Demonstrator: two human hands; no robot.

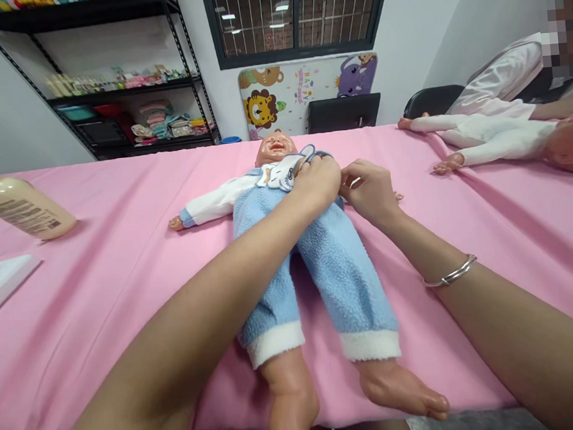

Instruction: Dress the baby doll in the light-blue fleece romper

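A baby doll [275, 150] lies on its back on the pink-covered table, its feet toward me. It wears blue fleece overalls [349, 270] with white cuffs and an animal face on the bib, over a white top [212, 200]. My left hand [319, 180] is closed on the bib at the chest, and its fingertips are partly hidden. Close beside it, my right hand [369, 191] pinches at the side edge of the overalls. A silver bangle [451, 273] circles my right wrist. The doll's bare feet rest at the table's near edge.
A lotion pump bottle [25, 208] and a flat white object [1, 283] are at the left on the pink sheet [135, 268]. Another doll in white [503, 139] lies at the right, beside a seated person [503, 79]. Behind stand a black monitor [344, 112] and shelves [125, 92].
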